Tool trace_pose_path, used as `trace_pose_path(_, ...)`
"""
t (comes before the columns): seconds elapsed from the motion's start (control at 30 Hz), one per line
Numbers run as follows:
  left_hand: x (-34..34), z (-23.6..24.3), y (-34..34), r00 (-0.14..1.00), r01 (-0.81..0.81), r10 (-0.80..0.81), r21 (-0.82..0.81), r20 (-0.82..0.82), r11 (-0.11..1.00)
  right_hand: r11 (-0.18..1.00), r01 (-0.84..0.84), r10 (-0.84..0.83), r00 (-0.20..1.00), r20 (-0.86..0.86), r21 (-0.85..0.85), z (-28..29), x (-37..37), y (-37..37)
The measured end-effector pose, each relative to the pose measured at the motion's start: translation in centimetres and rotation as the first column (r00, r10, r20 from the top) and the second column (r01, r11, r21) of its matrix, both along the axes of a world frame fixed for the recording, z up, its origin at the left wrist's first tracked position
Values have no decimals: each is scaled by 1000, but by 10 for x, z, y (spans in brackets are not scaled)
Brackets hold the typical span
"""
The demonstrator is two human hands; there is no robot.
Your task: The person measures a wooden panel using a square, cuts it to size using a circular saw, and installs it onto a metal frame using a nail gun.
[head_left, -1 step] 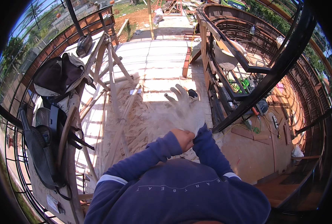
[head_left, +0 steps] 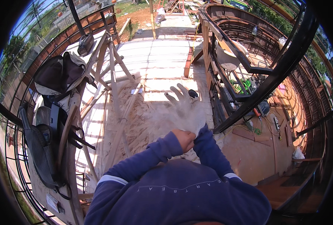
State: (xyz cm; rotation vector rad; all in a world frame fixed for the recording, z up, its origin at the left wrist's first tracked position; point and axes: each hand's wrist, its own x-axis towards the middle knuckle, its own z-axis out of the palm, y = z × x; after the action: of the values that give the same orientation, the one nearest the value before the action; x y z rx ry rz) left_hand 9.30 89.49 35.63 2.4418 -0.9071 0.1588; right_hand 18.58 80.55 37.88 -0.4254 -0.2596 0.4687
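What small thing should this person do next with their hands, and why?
Probably use the bare left hand to tug the pale glove a touch closer to the blue right sleeve. The left fingers are curled at the glove's wrist end, and the right hand inside it has its fingers spread, which should help it sit snugly.

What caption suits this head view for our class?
Bare left hand grips, at the wrist, a pale, five-fingered fabric glove on the right hand.

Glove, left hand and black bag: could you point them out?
Glove (head_left: 188, 109): head view, its middle, below the fingers.
Left hand (head_left: 183, 140): head view, back of the hand.
Black bag (head_left: 43, 155): head view, its textured panel.
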Motion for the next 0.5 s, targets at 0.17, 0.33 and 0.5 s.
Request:
trace_pose_path(0.17,-8,1,11,998,-50,50,6,-37,999,997,22,-15,996,89,-71,-53,28,4)
trace_pose_path(0.33,-14,-21,13,984,-156,155,-1,-91,988,914,-355,347,935,74,198,-13,0,28)
trace_pose_path(0.5,-32,-13,45,917,-377,374,3,-140,926,863,-502,505,861,58,-63,-70,29,60)
